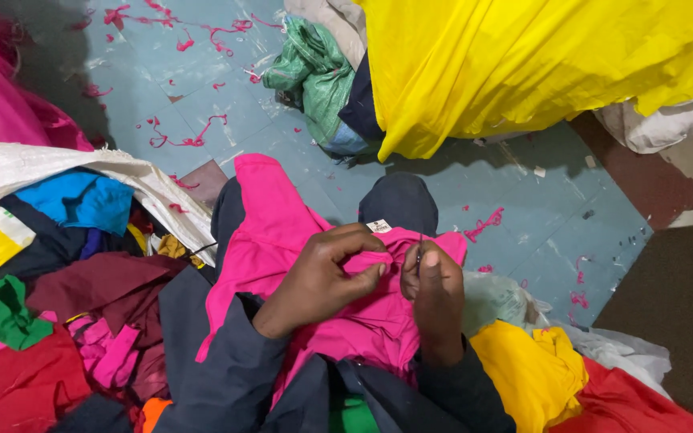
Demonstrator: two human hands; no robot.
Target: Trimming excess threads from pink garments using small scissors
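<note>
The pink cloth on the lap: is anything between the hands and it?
No. The left hand pinches a fold of the pink cloth directly. The right hand rests against it too, holding a thin small tool whose kind is too small to tell. Nothing lies between.

A garment (pixel 282 240) lies across the person's lap, both hands on it; a heap of clothes (pixel 50 321) sits left, a draped cloth (pixel 523 64) beyond on the floor (pixel 202 88).

1. Floor (pixel 202 72): pale blue tiles, scuffed, littered with pink thread scraps (pixel 178 136).
2. A red-brown floor section (pixel 643 168) is seen at right, beside a dark mat (pixel 675 313).
3. Fabric heaps (pixel 58 265) are piled around; a yellow cloth (pixel 523 64) is at top.
</note>
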